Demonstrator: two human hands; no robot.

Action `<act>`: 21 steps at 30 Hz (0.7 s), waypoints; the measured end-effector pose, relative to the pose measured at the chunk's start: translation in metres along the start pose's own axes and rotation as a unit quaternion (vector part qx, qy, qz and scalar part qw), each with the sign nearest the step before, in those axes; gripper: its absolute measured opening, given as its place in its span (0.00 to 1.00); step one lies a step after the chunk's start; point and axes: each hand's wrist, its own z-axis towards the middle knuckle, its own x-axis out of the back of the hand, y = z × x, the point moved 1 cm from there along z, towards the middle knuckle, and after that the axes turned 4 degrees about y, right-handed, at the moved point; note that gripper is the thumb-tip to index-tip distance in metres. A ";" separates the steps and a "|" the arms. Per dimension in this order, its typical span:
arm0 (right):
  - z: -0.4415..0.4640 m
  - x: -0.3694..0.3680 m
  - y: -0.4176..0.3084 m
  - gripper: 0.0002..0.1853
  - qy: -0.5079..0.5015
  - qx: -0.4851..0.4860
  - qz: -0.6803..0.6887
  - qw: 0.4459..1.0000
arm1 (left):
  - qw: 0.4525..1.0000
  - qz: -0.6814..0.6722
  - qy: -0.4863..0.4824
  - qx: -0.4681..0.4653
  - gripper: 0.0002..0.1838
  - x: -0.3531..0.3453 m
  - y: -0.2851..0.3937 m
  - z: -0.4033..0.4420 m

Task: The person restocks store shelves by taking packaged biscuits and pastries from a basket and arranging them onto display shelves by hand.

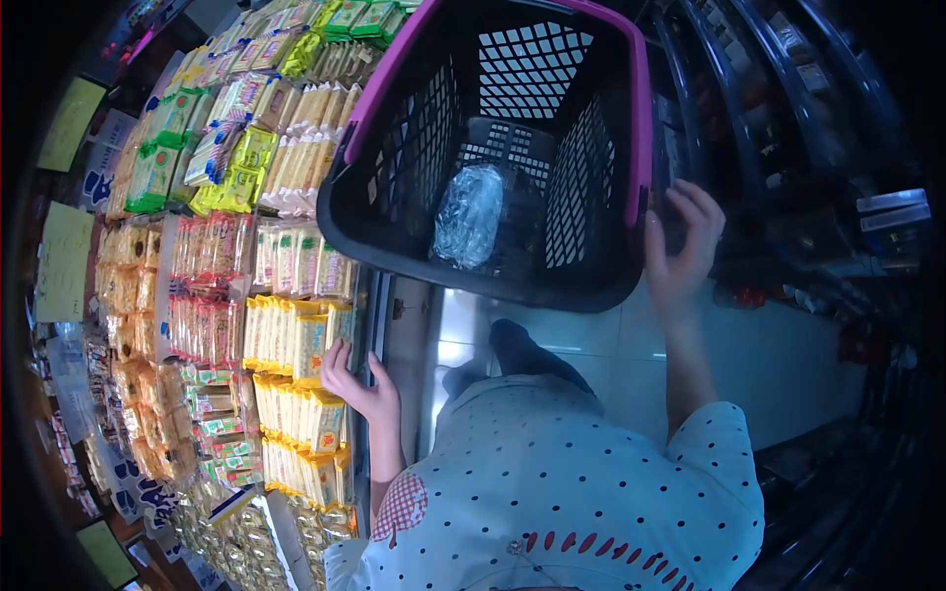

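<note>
My left hand (363,389) is at the edge of the snack display, its fingers apart and at the near side of the yellow-wrapped snack packets (301,409). Whether the fingertips touch a packet I cannot tell. Beside the right rim of a black shopping basket (483,281) is my right hand (687,234), thumb and fingers apart, with nothing seen in it. The basket has a pink handle (639,118) folded against its rim and slotted walls. Inside it lies a clear, shiny plastic-wrapped package (469,217); its contents are hard to make out.
Rows of wrapped snacks fill the display at left, including red-and-white packets (207,286), green packets (158,177) and round golden-wrapped pieces (222,547). Dark shelves (778,128) stand at right. Pale floor tiles (631,335) and my feet (522,345) show below the basket.
</note>
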 end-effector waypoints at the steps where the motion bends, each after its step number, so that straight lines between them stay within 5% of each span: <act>1: 0.007 -0.003 0.017 0.16 -0.001 -0.054 -0.014 0.998 | 1.000 0.013 0.001 0.004 0.18 -0.008 0.005 0.004; 12: 0.063 -0.066 0.076 0.13 -0.098 -0.038 0.040 0.994 | 0.990 0.093 -0.013 0.105 0.20 -0.042 0.039 -0.007; 21: 0.046 -0.097 0.114 0.27 -0.140 -0.137 0.012 0.981 | 0.983 0.059 -0.010 0.171 0.19 -0.019 0.036 -0.070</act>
